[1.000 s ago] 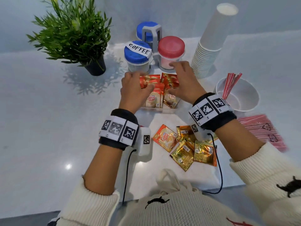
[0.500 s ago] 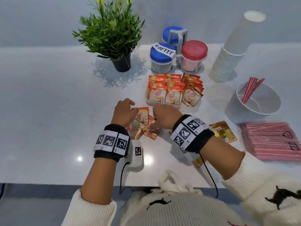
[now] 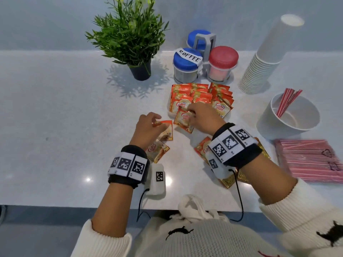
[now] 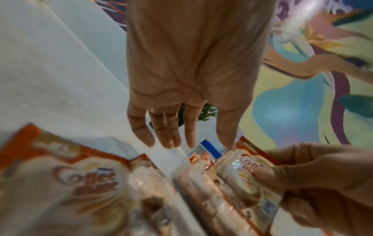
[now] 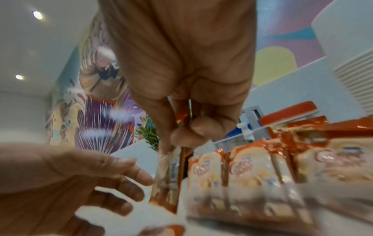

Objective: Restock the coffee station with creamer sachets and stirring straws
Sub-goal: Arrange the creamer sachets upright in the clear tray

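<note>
Filling continues: the right hand (image 3: 201, 118) pinches a creamer sachet (image 3: 183, 121) just before the stocked sachet tray (image 3: 169, 113); the left hand (image 3: 148, 127) seems relaxed, empty. Loose sachets (image 3: 157, 150) and packed straws (image 3: 310, 158) remain.

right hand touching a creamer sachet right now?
Touching. The right wrist view shows the right hand pinching a creamer sachet by its top edge between thumb and fingers; the head view agrees.
</note>
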